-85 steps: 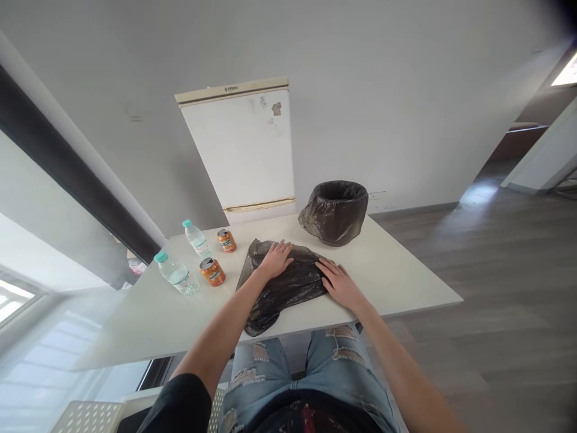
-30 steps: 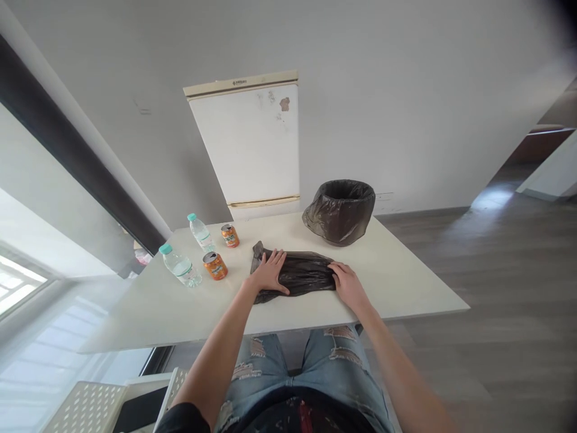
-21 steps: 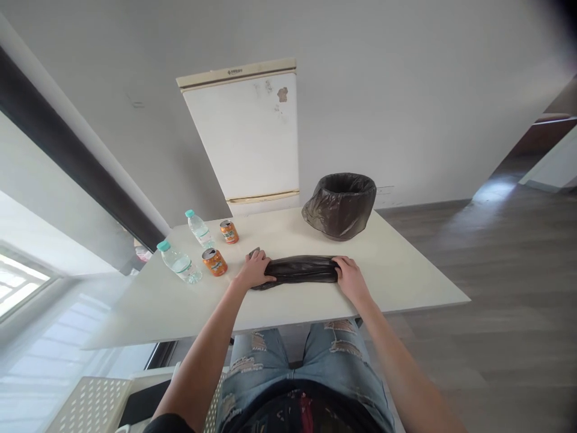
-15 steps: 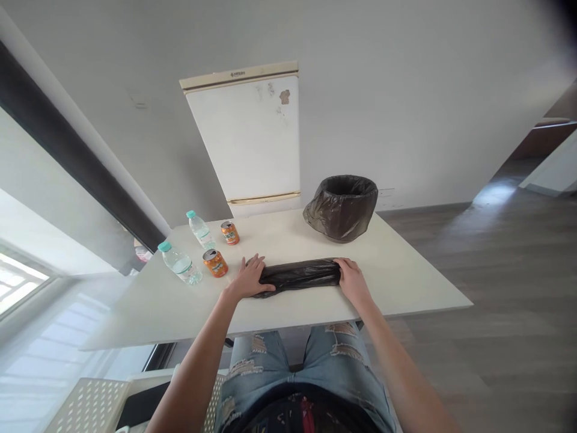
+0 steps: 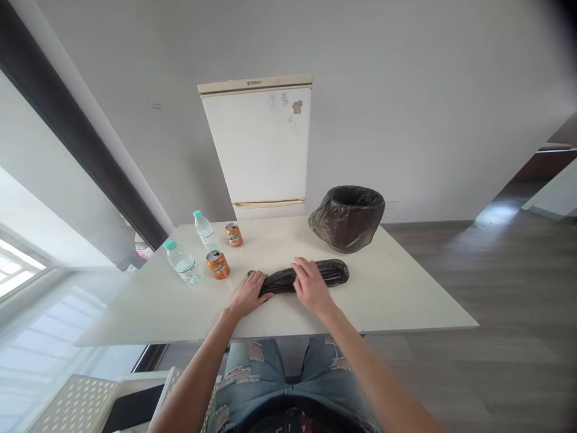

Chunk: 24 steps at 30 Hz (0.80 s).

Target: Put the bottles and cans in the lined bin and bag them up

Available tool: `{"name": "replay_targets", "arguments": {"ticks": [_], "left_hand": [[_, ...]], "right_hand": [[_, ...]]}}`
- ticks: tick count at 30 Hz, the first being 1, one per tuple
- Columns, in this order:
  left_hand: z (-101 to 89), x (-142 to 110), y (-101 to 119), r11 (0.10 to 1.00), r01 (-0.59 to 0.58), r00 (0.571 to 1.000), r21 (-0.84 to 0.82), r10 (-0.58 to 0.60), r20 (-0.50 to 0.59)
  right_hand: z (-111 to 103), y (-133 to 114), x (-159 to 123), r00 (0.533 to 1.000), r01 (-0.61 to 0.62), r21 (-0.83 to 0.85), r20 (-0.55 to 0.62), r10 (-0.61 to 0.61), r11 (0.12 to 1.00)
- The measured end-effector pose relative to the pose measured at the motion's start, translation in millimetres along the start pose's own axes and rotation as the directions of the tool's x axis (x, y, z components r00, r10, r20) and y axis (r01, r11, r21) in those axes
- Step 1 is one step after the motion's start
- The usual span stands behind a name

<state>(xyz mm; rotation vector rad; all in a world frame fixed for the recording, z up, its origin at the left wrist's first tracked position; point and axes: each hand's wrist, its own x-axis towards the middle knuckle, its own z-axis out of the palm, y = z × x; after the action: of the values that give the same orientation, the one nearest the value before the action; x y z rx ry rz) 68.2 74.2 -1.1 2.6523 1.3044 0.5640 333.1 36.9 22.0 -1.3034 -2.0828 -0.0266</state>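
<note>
A black plastic bag (image 5: 334,272), gathered into a long narrow strip, lies across the white table (image 5: 180,319) in front of me. My left hand (image 5: 247,294) grips its left end, with the fingers over the far side and the thumb along the near side. My right hand (image 5: 311,287) is closed over the middle of the strip, fingers bent. The rounded right end of the bag lies loose on the tabletop. Part of the bag is hidden beneath both hands.
Two clear bottles with green caps (image 5: 184,263) (image 5: 205,230) and two orange drink cans (image 5: 218,264) (image 5: 233,235) stand on the left. A bin lined with a black bag (image 5: 349,222) stands at the back right. A white fridge (image 5: 261,144) is beyond the table.
My right hand has moved left from the strip's right end to its middle, and that end is now released. The strip looks narrower. My left hand stays at the left end.
</note>
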Motion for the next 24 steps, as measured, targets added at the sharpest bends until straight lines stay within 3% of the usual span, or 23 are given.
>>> {"name": "replay_targets", "arguments": {"ticks": [3, 5, 7, 9, 14, 18, 24], "left_hand": [[-1.1, -2, -1, 0.999, -0.006, 1.0, 0.032, 0.005, 0.022], [-3.9, -5, -3, 0.998, -0.008, 0.999, 0.055, 0.006, 0.036], [-7.3, -10, -6, 0.997, -0.005, 0.999, 0.081, 0.001, 0.048], [-10.4, -15, -10, 0.995, 0.003, 0.998, 0.104, -0.009, 0.057], [-15.6, -22, -17, 0.993, 0.025, 0.995, 0.118, -0.035, 0.09], [-24.2, -20, -21, 0.996, 0.031, 0.991, 0.084, -0.042, 0.128], [-50.8, -24, -25, 0.975, 0.162, 0.955, 0.152, -0.194, 0.226]], "right_hand": [[17, -24, 28, 0.996, 0.056, 0.011, 0.062, -0.056, 0.998], [18, -16, 39, 0.997, 0.022, -0.02, 0.077, -0.02, 1.0], [11, 8, 41, 0.996, -0.052, -0.062, 0.075, 0.056, 0.997], [1, 41, 33, 0.987, -0.126, -0.093, 0.087, 0.134, 0.988], [-18, 104, -14, 0.919, -0.139, -0.092, 0.358, 0.163, 0.986], [-22, 121, -41, 0.867, -0.083, -0.086, 0.486, 0.115, 0.993], [-29, 135, -53, 0.88, -0.038, -0.062, 0.471, 0.063, 0.997]]}}
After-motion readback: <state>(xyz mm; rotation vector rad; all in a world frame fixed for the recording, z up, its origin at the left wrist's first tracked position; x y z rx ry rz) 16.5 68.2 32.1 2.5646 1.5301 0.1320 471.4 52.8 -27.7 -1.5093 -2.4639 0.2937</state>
